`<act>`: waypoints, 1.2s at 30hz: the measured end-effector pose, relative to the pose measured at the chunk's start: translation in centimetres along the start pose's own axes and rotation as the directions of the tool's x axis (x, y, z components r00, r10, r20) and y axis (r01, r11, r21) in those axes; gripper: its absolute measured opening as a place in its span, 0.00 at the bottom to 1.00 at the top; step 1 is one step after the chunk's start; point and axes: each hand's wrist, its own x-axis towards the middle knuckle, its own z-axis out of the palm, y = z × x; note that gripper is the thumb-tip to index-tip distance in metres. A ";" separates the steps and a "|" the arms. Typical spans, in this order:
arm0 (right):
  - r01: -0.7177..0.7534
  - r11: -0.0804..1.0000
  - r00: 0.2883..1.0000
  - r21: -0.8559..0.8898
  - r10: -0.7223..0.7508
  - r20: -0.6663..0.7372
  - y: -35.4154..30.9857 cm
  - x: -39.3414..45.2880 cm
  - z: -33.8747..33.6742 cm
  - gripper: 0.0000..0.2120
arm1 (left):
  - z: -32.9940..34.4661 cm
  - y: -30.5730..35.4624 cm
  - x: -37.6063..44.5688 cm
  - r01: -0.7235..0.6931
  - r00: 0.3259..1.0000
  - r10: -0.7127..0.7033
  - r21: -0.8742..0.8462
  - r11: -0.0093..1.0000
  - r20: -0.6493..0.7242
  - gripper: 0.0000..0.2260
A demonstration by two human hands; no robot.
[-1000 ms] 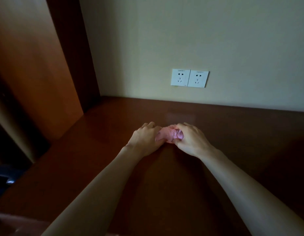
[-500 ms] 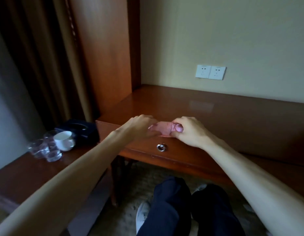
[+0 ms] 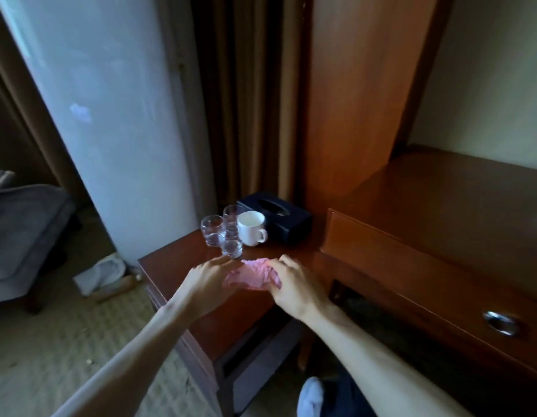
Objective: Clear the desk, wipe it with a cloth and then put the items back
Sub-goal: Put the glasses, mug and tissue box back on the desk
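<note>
Cloth: pink, crumpled, located over the low side table near its front portion, between our two hands. We cannot tell whether it rests on the wood or is held just above it. Its long axis runs left to right, from one hand to the other, roughly parallel to the table's front edge.

Left hand: grips the left end of the cloth, fingers extended forward and curled down onto the fabric, back of the hand up. Right hand: pinches the right end, thumb underneath and fingers folded over the top. Both forearms reach in from the lower edge of the view and converge on the cloth.

Just beyond the cloth stand three clear glasses in a tight group, the nearest close to our left fingertips. A white mug stands just beside them on the right, handle to the right. A dark tissue box sits behind the mug, at the table's rear corner.

The desk stands higher, to the right, with a drawer pull on its front
</note>
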 end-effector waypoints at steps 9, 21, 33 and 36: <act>0.013 0.996 0.989 0.088 -0.025 0.143 -1.9 5.2 12.3 0.23 | 5.5 -10.0 -1.6 0.171 0.983 -0.172 0.022 0.985 0.067 0.22; 0.012 0.993 0.873 0.114 -0.066 0.484 1.1 9.2 5.5 0.27 | 5.1 -8.4 2.3 0.401 0.894 -0.367 -0.094 0.911 0.256 0.35; 0.130 0.934 0.942 -0.333 -0.012 0.334 3.9 22.5 2.9 0.44 | 8.8 -4.1 11.3 0.535 0.748 -0.661 -0.542 0.648 -0.051 0.46; 0.153 0.932 0.934 -0.328 -0.028 0.355 4.0 24.1 4.4 0.48 | 10.7 -3.6 12.0 0.537 0.660 -0.737 -0.594 0.599 -0.146 0.44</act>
